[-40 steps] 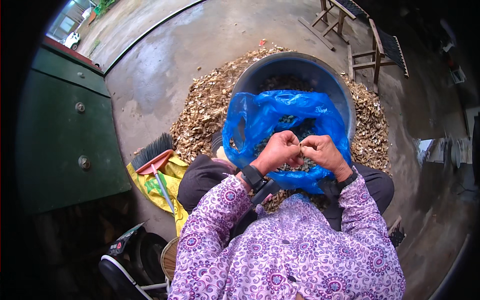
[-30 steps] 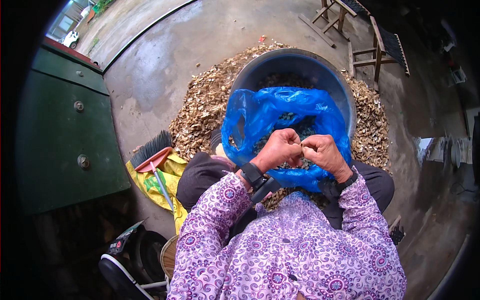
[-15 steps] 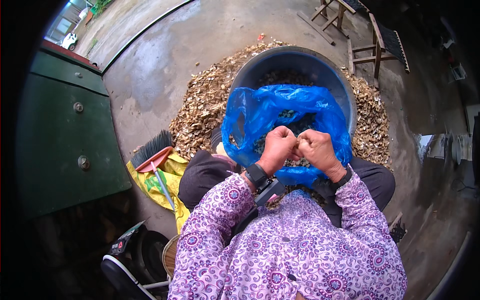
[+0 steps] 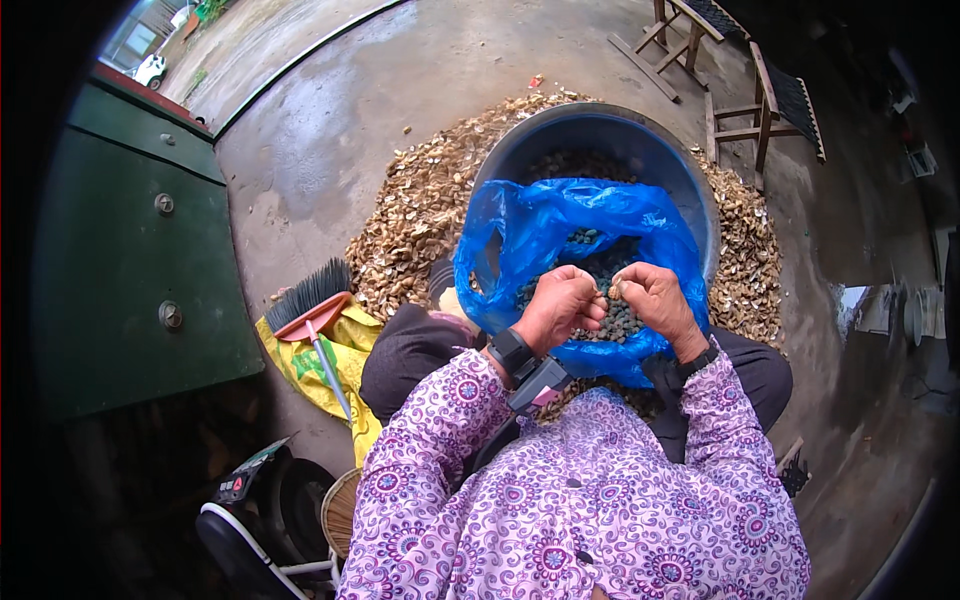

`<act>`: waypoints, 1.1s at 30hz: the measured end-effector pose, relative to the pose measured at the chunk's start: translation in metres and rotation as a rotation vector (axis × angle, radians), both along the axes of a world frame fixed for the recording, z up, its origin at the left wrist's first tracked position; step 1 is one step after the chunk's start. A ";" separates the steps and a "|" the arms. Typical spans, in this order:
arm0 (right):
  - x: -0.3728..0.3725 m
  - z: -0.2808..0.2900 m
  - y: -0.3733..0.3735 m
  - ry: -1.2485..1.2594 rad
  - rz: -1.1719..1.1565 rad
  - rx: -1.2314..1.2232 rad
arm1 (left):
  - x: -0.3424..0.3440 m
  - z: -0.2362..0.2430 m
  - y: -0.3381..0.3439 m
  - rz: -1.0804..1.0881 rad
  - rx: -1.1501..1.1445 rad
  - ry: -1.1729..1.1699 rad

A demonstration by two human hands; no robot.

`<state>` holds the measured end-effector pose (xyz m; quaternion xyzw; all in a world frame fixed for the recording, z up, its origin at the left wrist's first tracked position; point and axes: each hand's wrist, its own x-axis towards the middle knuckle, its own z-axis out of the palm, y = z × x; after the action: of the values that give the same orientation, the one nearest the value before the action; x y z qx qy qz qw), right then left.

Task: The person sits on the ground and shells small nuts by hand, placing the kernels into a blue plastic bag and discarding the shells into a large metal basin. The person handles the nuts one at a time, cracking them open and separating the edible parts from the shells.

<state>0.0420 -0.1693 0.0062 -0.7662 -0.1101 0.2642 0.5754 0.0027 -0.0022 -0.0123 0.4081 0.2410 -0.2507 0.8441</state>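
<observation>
Head view: blue bag point(image 4: 640, 203) = landmark. Both hands are over its mouth, L hand point(image 4: 563, 308) above its L half, R hand point(image 4: 657, 300) above its R half. R grip: thumb & forefinger pinching a small tan piece point(image 4: 614, 291). L grip: thumb & fingertips pressed together; can't tell if anything's b/w them. The piece is above the bag's opening, b/w the two hands, at the R fingertips & just R of the L ones, so R hand's nearer (touching). Its long axis: too small to tell.

Around the bag: grey-green pieces point(image 4: 617, 322) inside it, below the hands; metal basin point(image 4: 709, 200) under & beyond it; shell pile point(image 4: 415, 220) mostly to its L, some R; broom point(image 4: 315, 318) w/ yellow sack point(image 4: 300, 372) farther L; wooden stools point(image 4: 762, 110) well off, beyond it & R.
</observation>
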 end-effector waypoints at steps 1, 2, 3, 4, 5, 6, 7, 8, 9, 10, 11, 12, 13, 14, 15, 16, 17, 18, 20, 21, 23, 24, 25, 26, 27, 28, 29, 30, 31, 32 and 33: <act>0.002 -0.004 0.000 -0.045 -0.008 -0.050 | 0.001 0.000 0.001 -0.003 0.039 -0.001; 0.002 -0.005 0.000 -0.047 -0.007 -0.048 | 0.001 0.002 0.001 -0.002 0.041 -0.002; 0.000 -0.006 0.001 -0.055 0.005 -0.013 | 0.001 0.004 0.001 -0.013 0.043 -0.018; -0.001 -0.006 0.001 -0.063 0.017 0.021 | 0.001 0.006 0.001 -0.024 0.046 -0.033; -0.002 -0.008 0.001 -0.063 0.018 0.022 | 0.000 0.004 0.001 -0.024 0.046 -0.033; -0.002 -0.010 0.001 -0.056 0.019 0.034 | 0.000 0.003 0.001 -0.041 0.063 -0.040; -0.002 -0.012 0.000 -0.048 0.020 0.047 | 0.000 0.003 0.000 -0.058 0.079 -0.047; -0.002 -0.012 -0.001 -0.053 0.017 0.049 | 0.000 0.004 -0.001 -0.062 0.081 -0.052; -0.001 -0.012 -0.002 0.004 0.001 0.059 | 0.001 0.007 -0.001 -0.090 0.039 -0.043; -0.001 -0.013 -0.003 0.061 -0.014 0.069 | 0.002 0.008 -0.003 -0.119 -0.004 -0.034; -0.001 -0.011 -0.003 0.058 -0.019 0.070 | 0.002 0.009 -0.004 -0.123 -0.003 -0.074; -0.001 -0.009 -0.002 0.065 -0.038 0.119 | 0.000 0.008 -0.005 -0.124 0.000 -0.075; -0.002 -0.006 -0.001 0.073 -0.057 0.167 | 0.000 0.006 -0.005 -0.099 0.014 -0.137; -0.002 -0.005 -0.001 0.071 -0.057 0.170 | -0.001 0.006 -0.005 -0.075 0.027 -0.199; -0.003 -0.004 -0.001 0.053 -0.041 0.187 | 0.000 0.006 -0.005 -0.078 0.028 -0.200; -0.003 -0.003 -0.002 0.036 -0.026 0.203 | 0.001 0.008 -0.005 -0.087 0.069 -0.232; -0.002 -0.002 -0.002 0.035 -0.027 0.204 | 0.001 0.009 -0.005 -0.096 0.110 -0.263; -0.002 -0.001 -0.003 0.061 -0.029 0.224 | 0.001 0.009 -0.005 -0.099 0.110 -0.264; -0.001 -0.001 -0.003 0.087 -0.032 0.245 | 0.001 0.010 -0.006 -0.086 0.147 -0.325; -0.002 -0.001 -0.002 0.077 -0.038 0.230 | 0.000 0.008 -0.007 -0.086 0.148 -0.325; -0.004 -0.001 0.000 0.067 -0.044 0.215 | -0.001 0.001 -0.009 -0.072 0.179 -0.396; -0.004 -0.002 0.000 0.015 -0.054 0.162 | -0.001 0.001 -0.009 -0.073 0.179 -0.396; -0.005 -0.002 0.000 -0.036 -0.063 0.110 | -0.001 0.001 -0.010 -0.093 0.185 -0.387; -0.005 -0.002 0.000 -0.036 -0.065 0.110 | -0.002 0.001 -0.010 -0.113 0.191 -0.379; -0.005 -0.001 0.001 -0.065 -0.060 0.075 | -0.002 0.001 -0.010 -0.114 0.192 -0.379; -0.005 -0.001 0.002 -0.093 -0.056 0.041 | -0.002 0.001 -0.010 -0.110 0.231 -0.378; -0.004 -0.001 0.003 -0.094 -0.058 0.042 | -0.002 0.001 -0.011 -0.107 0.271 -0.377; -0.004 -0.001 0.004 -0.108 -0.031 -0.006 | -0.003 0.001 -0.011 -0.110 0.272 -0.378; -0.003 -0.002 0.005 -0.122 -0.004 -0.054 | -0.003 0.001 -0.012 -0.102 0.301 -0.384; -0.003 -0.003 0.004 -0.123 -0.008 -0.053 | -0.004 0.002 -0.012 -0.094 0.330 -0.390; -0.004 -0.006 0.004 -0.059 -0.016 -0.026 | -0.004 0.001 -0.012 -0.097 0.331 -0.392</act>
<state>0.0379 -0.1650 -0.0002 -0.7819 -0.1172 0.2384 0.5640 -0.0014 -0.0140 -0.0108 0.5926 0.0905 -0.1643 0.7834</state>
